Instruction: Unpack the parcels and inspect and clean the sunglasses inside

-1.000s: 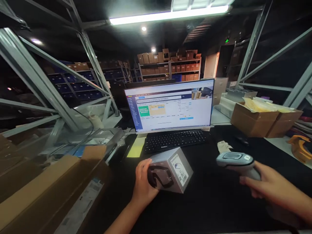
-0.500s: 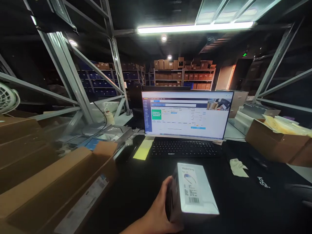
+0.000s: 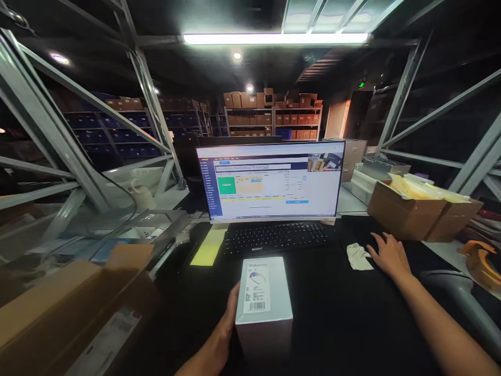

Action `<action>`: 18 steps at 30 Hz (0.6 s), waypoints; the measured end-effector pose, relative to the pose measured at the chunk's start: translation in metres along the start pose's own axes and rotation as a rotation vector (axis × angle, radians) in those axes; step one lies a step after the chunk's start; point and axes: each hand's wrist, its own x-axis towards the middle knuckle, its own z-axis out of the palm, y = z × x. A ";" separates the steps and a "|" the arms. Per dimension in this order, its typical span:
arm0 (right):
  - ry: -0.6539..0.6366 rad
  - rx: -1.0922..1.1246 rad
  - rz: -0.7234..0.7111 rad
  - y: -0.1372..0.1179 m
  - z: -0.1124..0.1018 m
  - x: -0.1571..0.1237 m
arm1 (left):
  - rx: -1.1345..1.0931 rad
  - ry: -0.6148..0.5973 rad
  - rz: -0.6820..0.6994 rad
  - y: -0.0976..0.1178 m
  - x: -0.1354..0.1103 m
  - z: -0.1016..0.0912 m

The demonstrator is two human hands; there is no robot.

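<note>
My left hand point(image 3: 226, 326) grips the left side of a white product box point(image 3: 263, 297) that stands on the black desk mat point(image 3: 332, 324); the box's top label with a barcode faces up. My right hand point(image 3: 388, 253) reaches forward and lies on the mat with its fingers spread, just right of a crumpled white cloth point(image 3: 358, 257). Whatever is under its palm is hidden. A grey handheld scanner point(image 3: 456, 292) lies on the desk to the right of my right forearm.
A black keyboard point(image 3: 276, 236) and a lit monitor point(image 3: 270, 180) stand behind the box, with a yellow note point(image 3: 205, 250) to their left. Open cardboard cartons sit at the left point(image 3: 58, 303) and right point(image 3: 415, 209). Steel rack posts flank the desk.
My right hand has let go of the scanner, which now lies on the desk, and has reached forward beside the cloth. My left hand has turned the box label-up and set it upright.
</note>
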 end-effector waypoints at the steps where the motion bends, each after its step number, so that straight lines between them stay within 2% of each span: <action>1: 0.009 -0.008 0.003 0.002 0.004 -0.001 | 0.005 0.038 0.017 0.000 0.004 -0.005; 3: 0.030 -0.021 0.003 0.007 0.010 -0.003 | 0.122 0.138 0.062 0.002 0.012 -0.017; 6: 0.050 -0.043 0.021 0.017 0.021 0.001 | 0.435 0.283 0.071 0.009 0.022 -0.041; 9: 0.057 -0.127 0.046 0.032 0.039 0.006 | 0.604 0.391 -0.027 0.012 0.039 -0.065; 13: 0.101 -0.144 0.027 0.051 0.063 0.011 | 0.835 0.488 -0.203 0.010 0.077 -0.093; 16: 0.123 -0.084 0.048 0.057 0.069 0.013 | 0.996 0.541 -0.316 0.010 0.108 -0.105; 18: 0.136 -0.034 0.055 0.056 0.068 0.015 | 1.076 0.554 -0.371 0.010 0.124 -0.105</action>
